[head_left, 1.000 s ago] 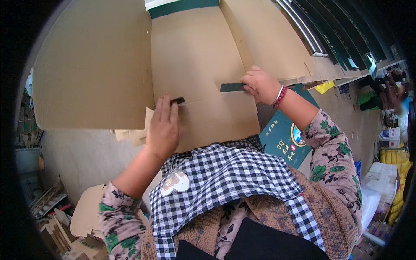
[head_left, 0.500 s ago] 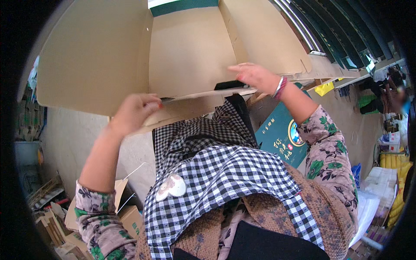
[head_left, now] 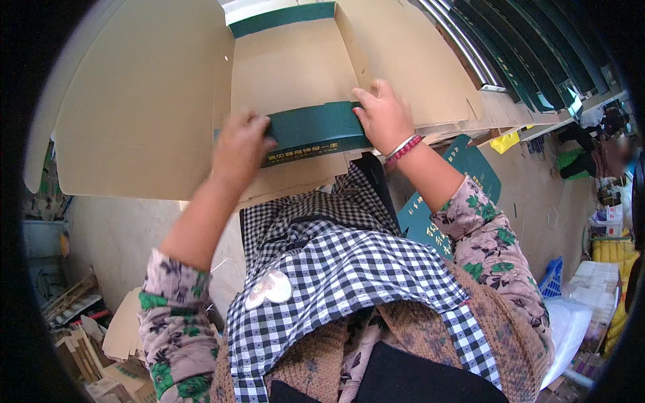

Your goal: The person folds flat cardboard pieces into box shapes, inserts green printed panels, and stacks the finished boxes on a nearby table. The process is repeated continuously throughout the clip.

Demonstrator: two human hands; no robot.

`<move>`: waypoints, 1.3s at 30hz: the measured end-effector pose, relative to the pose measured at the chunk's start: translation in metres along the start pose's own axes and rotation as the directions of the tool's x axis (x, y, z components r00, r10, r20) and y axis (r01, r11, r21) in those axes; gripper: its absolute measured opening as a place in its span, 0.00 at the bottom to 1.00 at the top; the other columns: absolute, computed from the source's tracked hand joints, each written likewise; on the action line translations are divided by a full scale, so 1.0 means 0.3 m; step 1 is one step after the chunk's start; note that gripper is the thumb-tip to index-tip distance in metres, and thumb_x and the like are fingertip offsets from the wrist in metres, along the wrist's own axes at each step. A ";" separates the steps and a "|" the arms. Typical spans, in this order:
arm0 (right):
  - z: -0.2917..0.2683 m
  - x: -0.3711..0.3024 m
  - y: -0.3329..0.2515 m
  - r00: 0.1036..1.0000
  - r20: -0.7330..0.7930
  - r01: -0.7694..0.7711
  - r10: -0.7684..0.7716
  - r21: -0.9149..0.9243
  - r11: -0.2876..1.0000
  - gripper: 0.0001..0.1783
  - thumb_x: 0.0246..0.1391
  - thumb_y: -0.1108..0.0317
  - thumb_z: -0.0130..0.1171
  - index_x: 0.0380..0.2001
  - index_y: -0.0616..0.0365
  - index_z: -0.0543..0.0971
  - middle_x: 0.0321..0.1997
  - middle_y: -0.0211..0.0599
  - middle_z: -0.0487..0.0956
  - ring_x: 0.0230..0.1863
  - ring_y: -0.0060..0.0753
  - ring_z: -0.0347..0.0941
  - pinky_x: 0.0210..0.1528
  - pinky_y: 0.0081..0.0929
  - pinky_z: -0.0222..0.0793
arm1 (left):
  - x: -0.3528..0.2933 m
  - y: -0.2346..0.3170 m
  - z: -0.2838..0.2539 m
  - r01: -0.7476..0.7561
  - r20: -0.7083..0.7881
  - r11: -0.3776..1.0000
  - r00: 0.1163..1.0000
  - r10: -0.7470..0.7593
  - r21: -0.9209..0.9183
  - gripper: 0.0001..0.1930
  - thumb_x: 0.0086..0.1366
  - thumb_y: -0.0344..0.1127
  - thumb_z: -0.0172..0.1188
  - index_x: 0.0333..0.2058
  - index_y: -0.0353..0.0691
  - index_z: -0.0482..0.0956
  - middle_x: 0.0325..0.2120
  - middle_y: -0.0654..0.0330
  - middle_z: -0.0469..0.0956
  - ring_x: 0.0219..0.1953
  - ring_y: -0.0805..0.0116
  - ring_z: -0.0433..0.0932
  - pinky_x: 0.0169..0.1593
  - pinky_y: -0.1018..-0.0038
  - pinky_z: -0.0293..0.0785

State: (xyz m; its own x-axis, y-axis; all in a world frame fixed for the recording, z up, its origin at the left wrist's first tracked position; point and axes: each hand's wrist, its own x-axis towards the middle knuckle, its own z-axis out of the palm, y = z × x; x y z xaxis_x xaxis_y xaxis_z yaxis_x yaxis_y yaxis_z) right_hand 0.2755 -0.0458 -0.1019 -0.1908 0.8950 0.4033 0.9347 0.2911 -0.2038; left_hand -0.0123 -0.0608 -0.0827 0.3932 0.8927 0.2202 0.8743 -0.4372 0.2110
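A checked apron [head_left: 342,269] fills the lower middle of the frame. The left hand [head_left: 240,149], blurred and curled, is at the left end of a cardboard box's [head_left: 292,70] green front wall [head_left: 312,127], upper centre; the right hand [head_left: 386,119], thumb and forefinger parted, touches its right end. Whether either grips, I cannot tell. Dark green panels [head_left: 514,50] stand upper right.

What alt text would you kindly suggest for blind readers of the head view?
A person's left hand and right hand are at either end of the dark green front wall of an open brown cardboard box. A black-and-white checked cloth apron shows below; a flat green printed panel appears at right.
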 end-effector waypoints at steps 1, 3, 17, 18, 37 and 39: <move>-0.028 0.006 -0.003 0.988 -0.062 0.137 -0.141 -0.065 0.988 0.18 0.49 0.56 0.62 0.43 0.48 0.78 0.38 0.42 0.77 0.43 0.43 0.74 0.47 0.43 0.65 | -0.074 0.026 0.023 -0.075 -0.059 0.997 0.995 0.076 0.023 0.24 0.47 0.38 0.70 0.44 0.36 0.76 0.48 0.47 0.72 0.51 0.51 0.70 0.53 0.61 0.69; -0.066 -0.014 -0.025 0.936 0.205 0.295 -0.287 -0.008 0.955 0.17 0.45 0.59 0.64 0.41 0.49 0.80 0.44 0.40 0.77 0.47 0.39 0.71 0.51 0.42 0.59 | -0.135 0.056 0.029 -0.144 -0.116 0.989 0.982 0.147 0.034 0.21 0.50 0.31 0.66 0.46 0.41 0.77 0.45 0.52 0.74 0.49 0.51 0.72 0.51 0.61 0.70; -0.023 0.072 -0.036 0.495 0.777 0.282 -0.389 0.280 0.918 0.08 0.37 0.73 0.61 0.27 0.60 0.80 0.28 0.52 0.79 0.34 0.54 0.76 0.38 0.42 0.72 | 0.005 -0.009 0.001 0.038 0.600 0.996 0.800 0.018 -0.082 0.07 0.51 0.32 0.62 0.29 0.38 0.80 0.29 0.46 0.77 0.36 0.46 0.76 0.39 0.57 0.72; -0.024 0.068 -0.044 0.494 0.786 0.273 -0.372 0.266 0.924 0.07 0.38 0.73 0.60 0.26 0.60 0.81 0.29 0.52 0.79 0.35 0.54 0.77 0.39 0.42 0.73 | -0.006 -0.014 0.010 0.011 0.578 0.996 0.815 0.046 -0.094 0.06 0.52 0.32 0.62 0.30 0.38 0.80 0.29 0.46 0.77 0.36 0.46 0.76 0.39 0.57 0.72; -0.236 -0.400 0.350 0.545 0.737 -0.619 0.400 0.675 -0.401 0.31 0.45 0.57 0.63 0.53 0.59 0.72 0.52 0.42 0.76 0.50 0.41 0.73 0.49 0.44 0.71 | 0.103 -0.264 -0.103 0.288 0.398 0.910 0.829 -0.393 0.298 0.41 0.57 0.39 0.63 0.66 0.43 0.51 0.55 0.41 0.68 0.58 0.49 0.67 0.59 0.61 0.64; -0.203 -0.474 0.311 0.629 0.684 -0.510 0.369 0.722 -0.468 0.32 0.44 0.63 0.62 0.54 0.60 0.70 0.52 0.40 0.76 0.51 0.40 0.73 0.49 0.45 0.72 | 0.303 -0.171 -0.234 0.126 0.111 0.833 0.970 -0.218 0.539 0.46 0.55 0.46 0.65 0.67 0.45 0.47 0.67 0.47 0.46 0.68 0.48 0.48 0.65 0.53 0.51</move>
State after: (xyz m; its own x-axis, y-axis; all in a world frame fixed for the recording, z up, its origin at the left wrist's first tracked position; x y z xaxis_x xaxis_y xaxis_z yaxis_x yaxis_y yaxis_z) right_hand 0.4079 -0.1665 -0.1238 0.0202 0.9016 -0.4321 -0.5563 -0.3490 -0.7541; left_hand -0.0414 0.0350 -0.0067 0.2218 0.9731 0.0621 0.9311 -0.1924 -0.3099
